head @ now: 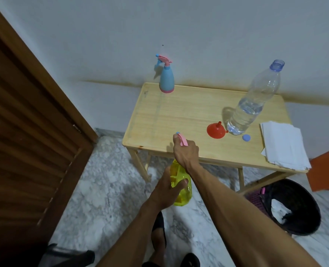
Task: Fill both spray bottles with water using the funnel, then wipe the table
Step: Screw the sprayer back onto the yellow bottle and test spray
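While the left hand [166, 187] is wrapping around the body of the translucent yellow plastic spray bottle [180, 186], the right hand [185, 152] is closing over its pink trigger head [183, 140], both grips pressing tight on the bottle. Bracing the body while gripping the top suggests the head is being turned on its thread, though in which direction cannot be told. The bottle is hanging over the floor, just off the near edge of the pale wooden bench [188, 114]. Beyond the right grip, a red plastic funnel [217, 130] is lying mouth-down beside an uncapped clear water bottle [253, 105], partly full. Farther off, the light-blue spray bottle [166, 79] is standing capped; folded white paper towels [284, 144] are waiting for wiping.
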